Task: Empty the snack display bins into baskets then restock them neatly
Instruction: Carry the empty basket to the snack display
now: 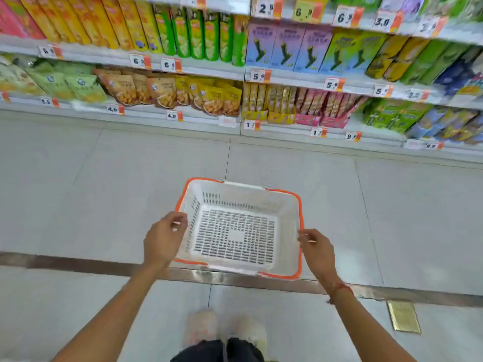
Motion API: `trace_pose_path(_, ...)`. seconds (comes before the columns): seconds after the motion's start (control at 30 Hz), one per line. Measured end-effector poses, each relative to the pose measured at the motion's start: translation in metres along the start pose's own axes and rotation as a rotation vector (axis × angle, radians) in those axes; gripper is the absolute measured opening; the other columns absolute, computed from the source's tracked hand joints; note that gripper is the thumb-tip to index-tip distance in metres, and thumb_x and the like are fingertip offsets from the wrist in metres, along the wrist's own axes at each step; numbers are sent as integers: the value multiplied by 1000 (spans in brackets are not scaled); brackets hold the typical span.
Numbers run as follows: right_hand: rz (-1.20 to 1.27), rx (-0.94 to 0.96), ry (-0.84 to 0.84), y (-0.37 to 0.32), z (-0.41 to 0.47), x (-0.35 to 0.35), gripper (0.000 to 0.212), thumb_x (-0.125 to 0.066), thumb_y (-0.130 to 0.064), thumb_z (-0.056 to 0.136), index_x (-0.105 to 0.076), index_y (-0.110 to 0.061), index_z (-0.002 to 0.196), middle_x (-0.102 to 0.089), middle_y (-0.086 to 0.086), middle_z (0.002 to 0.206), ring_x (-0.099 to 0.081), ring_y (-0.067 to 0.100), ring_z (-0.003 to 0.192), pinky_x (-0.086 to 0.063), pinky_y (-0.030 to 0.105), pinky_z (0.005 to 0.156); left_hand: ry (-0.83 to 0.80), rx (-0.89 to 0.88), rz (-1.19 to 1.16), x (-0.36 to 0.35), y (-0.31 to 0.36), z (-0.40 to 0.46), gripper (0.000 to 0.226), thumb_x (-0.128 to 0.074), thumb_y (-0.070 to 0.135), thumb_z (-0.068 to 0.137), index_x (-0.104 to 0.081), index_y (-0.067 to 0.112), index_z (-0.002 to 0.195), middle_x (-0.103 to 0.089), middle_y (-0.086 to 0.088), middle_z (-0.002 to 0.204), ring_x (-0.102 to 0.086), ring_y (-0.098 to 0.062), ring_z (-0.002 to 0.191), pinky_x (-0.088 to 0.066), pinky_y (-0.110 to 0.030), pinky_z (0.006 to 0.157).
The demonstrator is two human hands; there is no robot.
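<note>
a white basket (236,232) with orange handles folded along its rim is in front of the person, above the grey tiled floor (104,192). nothing lies inside it; the slotted bottom shows fully. the left hand (163,240) is at the left rim of the basket, with fingers curled over the edge, so it seems to grip the rim. the right hand (317,250) is at the right rim, fingers bent toward the orange handle; the picture is a little blurred there, so i cannot tell if it really holds the rim or only touches it. a red thread (339,290) is around the right wrist.

behind the basket stand the shelves (183,117) with many snacks. on the lowest shelf, green bags (78,86) are at the left, brown and yellow bags (167,92) near the middle, then the display bins (295,116), yellow and pink, with thin stick packs standing upright in them. one shelf higher are tall yellow and green tubes (183,35) and purple boxes (285,45). price tags (173,116) hang on the shelf edges.

a dark metal strip (78,263) crosses the floor under the basket. below, two light shoes (226,329) of the person are seen.
</note>
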State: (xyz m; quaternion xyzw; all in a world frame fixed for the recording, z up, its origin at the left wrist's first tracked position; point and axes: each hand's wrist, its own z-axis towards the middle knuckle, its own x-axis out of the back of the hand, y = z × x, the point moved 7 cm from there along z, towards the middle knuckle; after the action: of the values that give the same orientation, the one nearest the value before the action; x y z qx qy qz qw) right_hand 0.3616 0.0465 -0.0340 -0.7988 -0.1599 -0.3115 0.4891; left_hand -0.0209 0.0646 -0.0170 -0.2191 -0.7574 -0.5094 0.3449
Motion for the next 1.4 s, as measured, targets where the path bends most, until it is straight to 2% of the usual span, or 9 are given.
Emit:
trace_pose_path(0.17, -13, -2, 146, 92, 105, -78, 29, -60, -28, 92, -64, -12, 116, -67, 7, 104, -63, 26, 94, -48, 34, 83, 63, -13, -3, -97, -91, 95, 29, -61, 32, 94, -63, 21, 121, -68, -2, 118, -64, -26, 106, -48, -38, 89)
trace_pose_path(0.3, -145, 6, 236, 155, 169, -120, 45, -64, -19, 88, -55, -3, 128, -58, 25, 120, -54, 42, 111, -45, 46, 94, 144, -12, 31, -146, -144, 145, 47, -59, 30, 96, -51, 10, 137, -56, -14, 137, -52, -36, 124, -41, -44, 101)
trace_pose_path(0.4, -171, -49, 274, 180, 193, -134, 55, -61, -28, 91, -42, -7, 138, -50, 21, 130, -52, 40, 116, -45, 49, 94, 115, 50, 50, -169, -182, 180, 65, -58, 38, 95, -36, 7, 148, -45, -16, 147, -43, -36, 134, -35, -47, 108)
trace_pose_path(0.5, -173, -116, 326, 192, 203, -135, 49, -59, -29, 93, -44, -5, 133, -53, 19, 126, -55, 40, 110, -44, 47, 91, 87, 82, 48, -184, -203, 201, 52, -59, 38, 95, -50, 8, 135, -62, -18, 126, -58, -40, 112, -46, -45, 91)
trace_pose_path(0.6, -181, -162, 296, 201, 215, -131, 43, -58, -35, 93, -51, -3, 122, -60, 20, 114, -57, 41, 103, -45, 46, 88, 87, 96, 40, -189, -203, 211, 44, -60, 40, 93, -57, 5, 120, -66, -17, 109, -61, -40, 97, -43, -39, 77)
trace_pose_path(0.8, -154, -215, 153, 216, 232, -133, 48, -50, -48, 95, -60, -1, 92, -66, 15, 89, -60, 38, 86, -49, 45, 84, 98, 195, 68, -191, -217, 222, 49, -51, 55, 94, -61, 8, 105, -68, -15, 97, -63, -37, 86, -50, -42, 78)
trace_pose_path(1.0, -230, -182, 135, 215, 230, -134, 53, -43, -50, 97, -59, 0, 91, -64, 16, 84, -59, 35, 77, -47, 40, 73, 81, 208, -49, -191, -214, 212, 52, -49, 54, 95, -65, 4, 94, -69, -16, 89, -66, -37, 79, -53, -41, 75)
trace_pose_path(1.13, -151, -167, 136, 204, 207, -129, 47, -43, -44, 99, -57, 0, 94, -65, 13, 76, -59, 23, 62, -46, 36, 72, 90, 213, -120, -179, -216, 178, 50, -48, 55, 95, -60, 7, 90, -67, -14, 85, -66, -37, 76, -55, -45, 74)
trace_pose_path(1.4, -17, -82, 116, 127, 136, -67, 38, -48, -42, 99, -53, -5, 97, -64, 13, 78, -62, 31, 65, -49, 36, 68, 183, 207, -159, -87, -184, 93, 51, -41, 61, 94, -56, 14, 107, -67, -5, 89, -65, -28, 76, -54, -45, 77)
